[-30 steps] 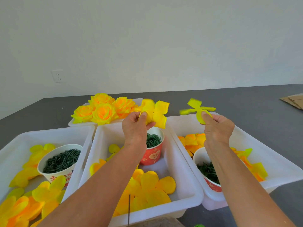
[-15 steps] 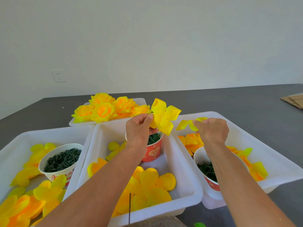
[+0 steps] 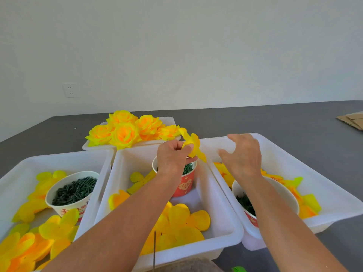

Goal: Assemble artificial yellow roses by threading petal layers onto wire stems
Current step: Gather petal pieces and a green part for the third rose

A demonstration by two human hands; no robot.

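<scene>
The left hand [image 3: 172, 157] pinches a bright yellow fabric petal layer [image 3: 193, 147] between thumb and curled fingers, holding it above the red paper cup of dark green plastic pieces [image 3: 185, 182] that stands at the far end of the middle white plastic bin [image 3: 222, 205]. The petal's lobes reach out over the rim between the middle bin and the right white plastic bin [image 3: 322, 185]. The right hand [image 3: 242, 156] hovers just beside the petal, apart from it, fingers spread and loosely bent, holding nothing, above the right bin's far corner. Loose flat yellow-orange petal layers [image 3: 182, 222] lie on the middle bin's near floor. A thin dark wire stem [image 3: 154, 250] stands upright at that bin's near edge. Finished yellow-orange fabric roses [image 3: 125, 131] fill a shallow white tray [image 3: 169, 120] behind the bins. Bare grey tabletop [image 3: 294, 122] stretches beyond the right bin.
</scene>
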